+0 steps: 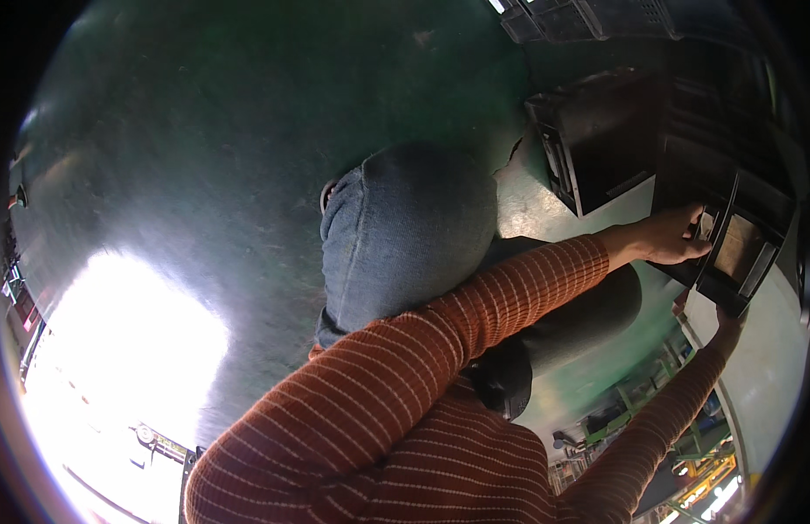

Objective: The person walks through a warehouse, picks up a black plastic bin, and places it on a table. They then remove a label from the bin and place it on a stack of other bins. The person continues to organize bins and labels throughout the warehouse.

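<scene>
At the right, a black box-like case (761, 201) with a brown panel (739, 248) inside is tilted towards me. My left hand (671, 237) reaches across my body to it. Its fingers are closed round a thin black upright edge (726, 218) at the case's near side. My right hand (731, 321) touches the bottom end of the same case from below. The case and shadow hide most of its fingers, so their grip does not show.
Another dark box (606, 144) stands on the green floor (248, 131) beyond my bent knee (414, 227). Black crates (588, 19) line the far edge. A pale panel (763, 367) rises beside my right forearm. Green and yellow racks (702, 480) show at the lower right.
</scene>
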Demonstrator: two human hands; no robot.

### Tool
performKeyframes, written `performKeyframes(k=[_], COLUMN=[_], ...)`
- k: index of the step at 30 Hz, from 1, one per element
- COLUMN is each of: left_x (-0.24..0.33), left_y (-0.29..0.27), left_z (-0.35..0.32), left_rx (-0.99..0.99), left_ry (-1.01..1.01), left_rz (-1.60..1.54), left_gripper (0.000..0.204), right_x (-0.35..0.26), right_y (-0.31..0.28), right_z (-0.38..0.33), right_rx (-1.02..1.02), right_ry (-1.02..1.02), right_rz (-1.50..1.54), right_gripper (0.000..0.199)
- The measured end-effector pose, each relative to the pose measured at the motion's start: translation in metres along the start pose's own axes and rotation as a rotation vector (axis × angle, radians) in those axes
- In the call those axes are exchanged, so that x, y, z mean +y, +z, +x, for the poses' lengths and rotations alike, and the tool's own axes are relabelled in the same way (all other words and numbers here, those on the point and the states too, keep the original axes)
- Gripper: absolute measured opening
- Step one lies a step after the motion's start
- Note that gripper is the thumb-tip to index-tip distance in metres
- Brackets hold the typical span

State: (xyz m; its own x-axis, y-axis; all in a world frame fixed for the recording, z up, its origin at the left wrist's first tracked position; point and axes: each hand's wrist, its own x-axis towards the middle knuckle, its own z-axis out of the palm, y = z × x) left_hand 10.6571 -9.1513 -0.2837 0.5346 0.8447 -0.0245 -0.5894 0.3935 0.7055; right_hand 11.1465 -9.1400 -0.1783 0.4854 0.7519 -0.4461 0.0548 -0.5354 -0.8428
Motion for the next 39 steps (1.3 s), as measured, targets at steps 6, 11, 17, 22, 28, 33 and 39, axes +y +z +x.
performKeyframes(k=[6,11,17,22,28,33,39], left_x=[-0.033,-0.088,-0.112,-0.106,-0.128,-0.05,0.154], left_y=[-0.015,-0.051,-0.078,-0.079,-0.089,-0.086,-0.045], left_z=[-0.003,-0.014,-0.021,-0.013,-0.005,-0.003,-0.012], left_rx=[0.525,0.732,0.71,0.649,0.836,1.23,0.979], left_ry=[0.065,-0.147,-0.188,-0.178,0.026,0.216,0.852], left_rz=[-0.048,-0.198,-0.402,-0.526,0.079,0.533,0.829], left_gripper=[0.045,0.052,0.057,0.048,0.03,0.037,0.051], right_x=[0.041,0.099,0.118,0.117,0.128,0.032,-0.201], right_y=[0.074,0.177,0.247,0.248,0.221,0.252,0.378], right_z=[-0.059,-0.129,-0.161,-0.145,-0.124,-0.136,-0.268], right_rx=[0.014,0.056,0.192,0.204,0.175,0.336,0.247], right_ry=[0.049,0.133,-0.021,-0.035,-0.218,-0.929,-1.396], right_rz=[0.032,0.081,-0.046,-0.048,-0.326,-0.57,-0.311], right_gripper=[0.021,0.027,0.028,0.029,0.054,0.077,0.076])
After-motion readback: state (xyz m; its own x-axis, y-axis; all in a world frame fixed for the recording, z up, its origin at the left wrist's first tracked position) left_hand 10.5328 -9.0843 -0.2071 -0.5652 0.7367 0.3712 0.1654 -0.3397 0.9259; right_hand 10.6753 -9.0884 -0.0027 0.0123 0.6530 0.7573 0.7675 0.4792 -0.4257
